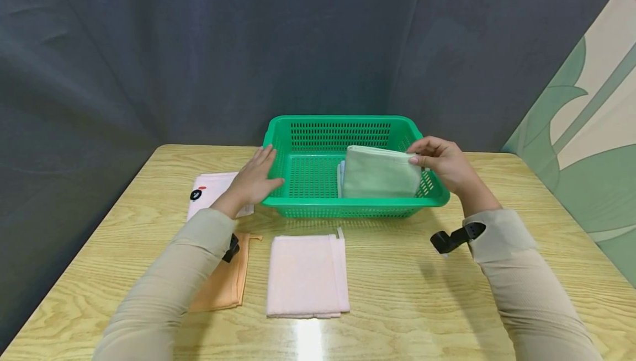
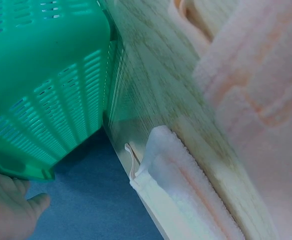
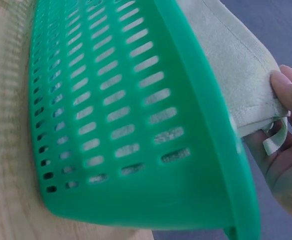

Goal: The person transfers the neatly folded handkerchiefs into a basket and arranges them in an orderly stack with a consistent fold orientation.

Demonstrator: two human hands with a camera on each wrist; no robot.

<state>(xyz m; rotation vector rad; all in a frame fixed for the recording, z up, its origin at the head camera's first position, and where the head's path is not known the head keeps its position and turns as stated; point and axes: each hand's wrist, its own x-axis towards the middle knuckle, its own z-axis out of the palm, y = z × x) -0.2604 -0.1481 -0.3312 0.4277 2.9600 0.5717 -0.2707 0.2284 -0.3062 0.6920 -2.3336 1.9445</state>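
A folded pale green towel stands in the right part of a green plastic basket. My right hand pinches that towel at its upper right corner, thumb in front; the right wrist view shows the thumb on the towel beside its hanging loop. Behind the green towel, a light blue edge of another cloth peeks out inside the basket. At the basket's left end, my left hand rests on the rim with fingers extended; in the left wrist view its thumb is spread away from the fingers.
A white towel with a black and red print lies left of the basket, partly under my left hand. An orange towel lies nearer, partly behind the left forearm. A folded pink towel lies in front of the basket on the wooden table.
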